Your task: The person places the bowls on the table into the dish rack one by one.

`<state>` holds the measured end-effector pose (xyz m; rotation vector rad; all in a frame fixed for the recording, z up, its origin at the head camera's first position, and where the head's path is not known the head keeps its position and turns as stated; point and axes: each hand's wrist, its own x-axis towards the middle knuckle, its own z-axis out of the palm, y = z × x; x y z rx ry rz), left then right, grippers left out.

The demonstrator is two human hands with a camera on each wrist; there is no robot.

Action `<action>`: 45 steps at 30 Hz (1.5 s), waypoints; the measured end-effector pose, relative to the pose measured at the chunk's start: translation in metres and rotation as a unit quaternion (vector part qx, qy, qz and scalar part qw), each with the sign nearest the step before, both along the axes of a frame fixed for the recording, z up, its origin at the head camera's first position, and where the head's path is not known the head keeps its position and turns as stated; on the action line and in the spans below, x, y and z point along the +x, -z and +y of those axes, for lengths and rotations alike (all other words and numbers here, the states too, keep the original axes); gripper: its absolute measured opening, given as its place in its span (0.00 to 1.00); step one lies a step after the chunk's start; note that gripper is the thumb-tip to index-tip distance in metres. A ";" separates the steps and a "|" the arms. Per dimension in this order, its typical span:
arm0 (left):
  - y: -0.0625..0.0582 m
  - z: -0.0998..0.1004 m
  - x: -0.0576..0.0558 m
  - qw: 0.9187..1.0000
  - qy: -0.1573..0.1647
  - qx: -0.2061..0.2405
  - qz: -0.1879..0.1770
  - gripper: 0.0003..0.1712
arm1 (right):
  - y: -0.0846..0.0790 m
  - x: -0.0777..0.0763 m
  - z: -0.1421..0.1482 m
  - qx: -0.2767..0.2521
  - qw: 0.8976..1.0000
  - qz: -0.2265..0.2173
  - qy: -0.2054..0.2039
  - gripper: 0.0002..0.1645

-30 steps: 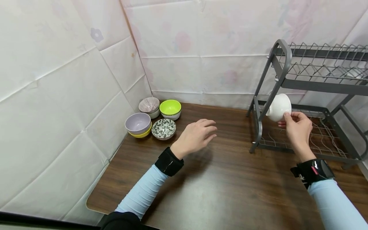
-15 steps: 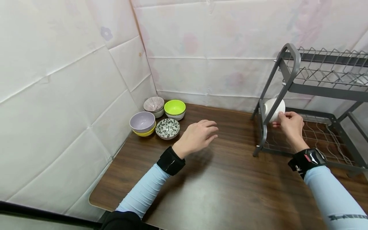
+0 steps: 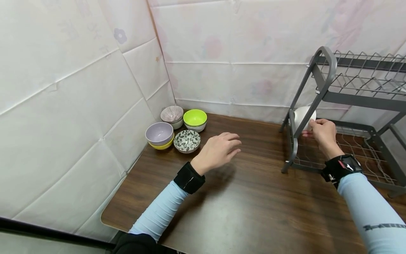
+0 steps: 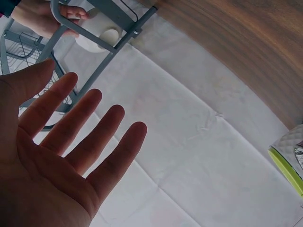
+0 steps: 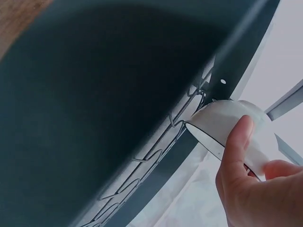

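Observation:
My right hand (image 3: pixel 324 137) pinches the rim of a white bowl (image 3: pixel 302 118) between thumb and fingers. The bowl is tipped on its side at the left end of the lower tier of a grey two-tier dish rack (image 3: pixel 344 96). In the right wrist view the bowl (image 5: pixel 227 120) touches or nearly touches the wire of the rack; a post partly hides it in the head view. Over the middle of the table my left hand (image 3: pixel 218 152) hovers with fingers relaxed and holds nothing. Its palm (image 4: pixel 52 175) faces the left wrist camera.
Back left on the wooden table (image 3: pixel 253 197) stand a lime green bowl (image 3: pixel 195 118) on a white one, a striped bowl (image 3: pixel 172 114) on another, a lilac bowl (image 3: pixel 159 133) on a yellow one, and a leaf-patterned bowl (image 3: pixel 186 141). White sheeting (image 3: pixel 203 81) lines the walls.
My right hand has carried the white bowl left and a little lower, in behind the rack's left front post. The left hand has stayed in place. The head view has shifted slightly.

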<state>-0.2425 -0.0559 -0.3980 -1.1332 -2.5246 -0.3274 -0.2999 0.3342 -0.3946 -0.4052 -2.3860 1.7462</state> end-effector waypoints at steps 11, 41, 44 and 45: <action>0.006 0.001 0.002 1.000 0.001 0.001 0.005 0.13 | 0.005 -0.001 0.002 0.008 1.000 -0.006 -0.006 0.16; 0.012 0.002 -0.004 1.000 0.000 -0.002 -0.016 0.14 | 0.012 0.019 0.011 0.220 0.974 0.022 -0.047 0.38; 0.011 0.002 -0.005 1.000 -0.004 -0.007 -0.014 0.14 | 0.009 0.029 0.008 0.271 0.961 0.049 -0.034 0.37; 0.011 0.002 -0.005 1.000 -0.005 -0.007 -0.013 0.14 | 0.008 0.033 0.006 0.282 0.957 0.057 -0.029 0.36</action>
